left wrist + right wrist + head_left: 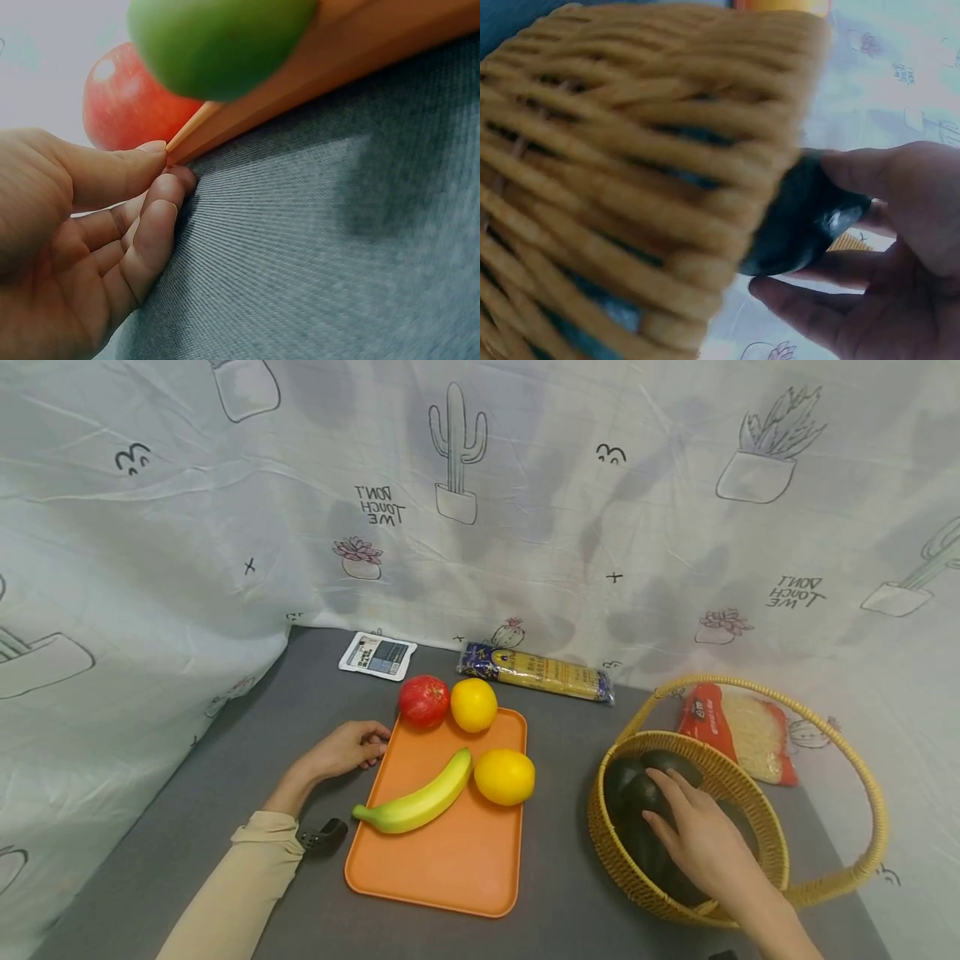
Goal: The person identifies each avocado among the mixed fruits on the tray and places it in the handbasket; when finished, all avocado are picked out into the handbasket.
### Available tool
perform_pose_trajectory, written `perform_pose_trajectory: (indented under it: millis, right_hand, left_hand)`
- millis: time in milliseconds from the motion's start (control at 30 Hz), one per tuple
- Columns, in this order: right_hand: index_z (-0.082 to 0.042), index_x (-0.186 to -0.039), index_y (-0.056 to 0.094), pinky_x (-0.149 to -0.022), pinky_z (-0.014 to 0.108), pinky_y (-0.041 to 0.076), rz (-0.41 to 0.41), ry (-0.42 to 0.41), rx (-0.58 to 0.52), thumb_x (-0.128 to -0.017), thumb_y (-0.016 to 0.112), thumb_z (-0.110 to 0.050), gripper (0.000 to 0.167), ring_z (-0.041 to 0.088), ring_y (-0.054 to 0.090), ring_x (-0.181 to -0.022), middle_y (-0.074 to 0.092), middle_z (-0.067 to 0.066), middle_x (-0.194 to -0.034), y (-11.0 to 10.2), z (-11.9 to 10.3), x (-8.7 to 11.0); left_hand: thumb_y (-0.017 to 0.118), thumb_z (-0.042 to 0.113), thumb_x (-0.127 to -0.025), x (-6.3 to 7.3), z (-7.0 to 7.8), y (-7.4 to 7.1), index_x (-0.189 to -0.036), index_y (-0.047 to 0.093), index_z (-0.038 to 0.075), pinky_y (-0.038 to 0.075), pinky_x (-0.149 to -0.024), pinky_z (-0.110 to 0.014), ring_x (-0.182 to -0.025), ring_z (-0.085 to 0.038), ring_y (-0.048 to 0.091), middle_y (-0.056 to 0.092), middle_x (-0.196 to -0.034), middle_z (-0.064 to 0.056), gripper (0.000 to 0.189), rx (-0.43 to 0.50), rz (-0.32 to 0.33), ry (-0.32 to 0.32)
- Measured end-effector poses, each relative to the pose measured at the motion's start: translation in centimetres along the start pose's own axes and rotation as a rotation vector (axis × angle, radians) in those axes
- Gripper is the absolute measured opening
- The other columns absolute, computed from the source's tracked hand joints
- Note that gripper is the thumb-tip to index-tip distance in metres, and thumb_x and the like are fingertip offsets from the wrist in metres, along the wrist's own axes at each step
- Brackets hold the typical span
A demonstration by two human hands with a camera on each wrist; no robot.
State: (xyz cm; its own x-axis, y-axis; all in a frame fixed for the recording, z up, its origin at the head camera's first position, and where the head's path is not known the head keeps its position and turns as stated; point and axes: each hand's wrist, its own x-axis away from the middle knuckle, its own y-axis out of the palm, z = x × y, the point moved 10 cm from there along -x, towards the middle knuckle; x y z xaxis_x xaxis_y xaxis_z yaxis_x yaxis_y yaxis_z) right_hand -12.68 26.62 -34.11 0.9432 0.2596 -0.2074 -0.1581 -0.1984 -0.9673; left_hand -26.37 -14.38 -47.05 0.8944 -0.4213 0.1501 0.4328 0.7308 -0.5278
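My left hand point(351, 748) is at the left edge of an orange tray point(442, 868). In the left wrist view its thumb point(120, 174) presses the rim while curled fingers lie beneath. On the tray are a banana point(420, 802), a round red fruit point(423, 701) and two yellow fruits, one at the back point(474, 705) and one at the right edge point(505, 777). Inside a wicker basket point(776, 852), my right hand point(705, 835) grips a dark green avocado point(802, 221), thumb on one side and fingers on the other. More dark avocados point(671, 764) surround it, partly hidden by the hand.
The basket's tall handle point(873, 793) arches over its right side. Behind the basket leans a red bag of noodles point(750, 735). Along the back lie a yellow pasta packet point(536, 672) and a white packet point(377, 656), before a printed curtain point(525, 568).
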Motion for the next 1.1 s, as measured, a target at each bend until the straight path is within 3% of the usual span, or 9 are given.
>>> perform_pose_trajectory:
  millis: [133, 367, 533, 733, 900, 967, 1100]
  right_hand:
    - [0.0, -0.134, 0.049, -0.081, 0.059, 0.051, -0.003, -0.032, -0.007, -0.083, 0.076, -0.014, 0.059, 0.049, 0.061, -0.104, 0.056, 0.032, -0.13, 0.0, -0.2, -0.1]
    - [-0.012, -0.129, 0.061, -0.072, 0.052, 0.055, 0.013, -0.1, -0.014, -0.078, 0.08, -0.018, 0.055, 0.043, 0.063, -0.105, 0.056, 0.025, -0.131, 0.0, -1.0, 0.2]
    - [-0.009, -0.124, 0.063, -0.082, 0.056, 0.053, 0.03, -0.155, 0.017, -0.074, 0.083, -0.016, 0.054, 0.044, 0.06, -0.113, 0.06, 0.023, -0.13, 0.1, -1.8, 0.1]
    - [-0.008, -0.121, 0.066, -0.087, 0.06, 0.05, -0.059, -0.159, 0.017, -0.073, 0.083, -0.015, 0.051, 0.047, 0.053, -0.122, 0.055, 0.024, -0.136, 1.1, -2.1, 0.3]
    - [-0.01, -0.127, 0.064, -0.091, 0.062, 0.047, -0.109, -0.161, 0.028, -0.076, 0.081, -0.011, 0.053, 0.049, 0.047, -0.127, 0.053, 0.023, -0.138, 2.0, -2.1, 0.8]
    - [-0.003, -0.13, 0.058, -0.092, 0.06, 0.048, -0.095, -0.158, 0.018, -0.076, 0.08, -0.007, 0.058, 0.046, 0.051, -0.124, 0.058, 0.02, -0.132, 1.9, -2.0, 0.9]
    - [-0.002, -0.119, 0.06, -0.085, 0.052, 0.053, -0.023, -0.176, 0.012, -0.073, 0.08, -0.001, 0.05, 0.041, 0.062, -0.11, 0.062, 0.021, -0.125, 1.2, -2.0, 1.1]
  left_hand:
    - [0.056, 0.005, -0.096, 0.0, -0.1, 0.0, -0.12, 0.058, -0.012, 0.052, -0.061, -0.026, -0.071, -0.015, 0.06, 0.065, -0.088, -0.016, 0.029, -0.007, 0.003, 0.001]
    - [0.056, 0.004, -0.095, 0.1, -0.1, 0.0, -0.12, 0.058, -0.012, 0.051, -0.061, -0.026, -0.07, -0.015, 0.059, 0.065, -0.087, -0.015, 0.029, -0.001, 0.004, -0.002]
    - [0.056, 0.004, -0.095, 0.1, -0.1, 0.0, -0.12, 0.058, -0.011, 0.052, -0.061, -0.026, -0.07, -0.015, 0.059, 0.065, -0.087, -0.015, 0.029, -0.003, 0.006, -0.004]
    - [0.056, 0.005, -0.096, -0.1, 0.0, 0.1, -0.12, 0.058, -0.011, 0.052, -0.061, -0.026, -0.07, -0.015, 0.059, 0.065, -0.087, -0.015, 0.029, -0.01, 0.006, -0.001]
    - [0.056, 0.005, -0.096, -0.1, 0.2, 0.2, -0.12, 0.058, -0.011, 0.051, -0.061, -0.027, -0.071, -0.015, 0.059, 0.064, -0.087, -0.015, 0.029, -0.01, -0.001, 0.002]
    - [0.056, 0.005, -0.096, -0.1, 0.2, 0.2, -0.12, 0.057, -0.011, 0.051, -0.061, -0.027, -0.071, -0.015, 0.059, 0.064, -0.087, -0.015, 0.029, -0.013, -0.003, 0.003]
    - [0.056, 0.005, -0.096, 0.0, 0.2, 0.1, -0.12, 0.058, -0.011, 0.051, -0.061, -0.027, -0.071, -0.015, 0.059, 0.065, -0.088, -0.015, 0.029, -0.014, 0.0, 0.003]
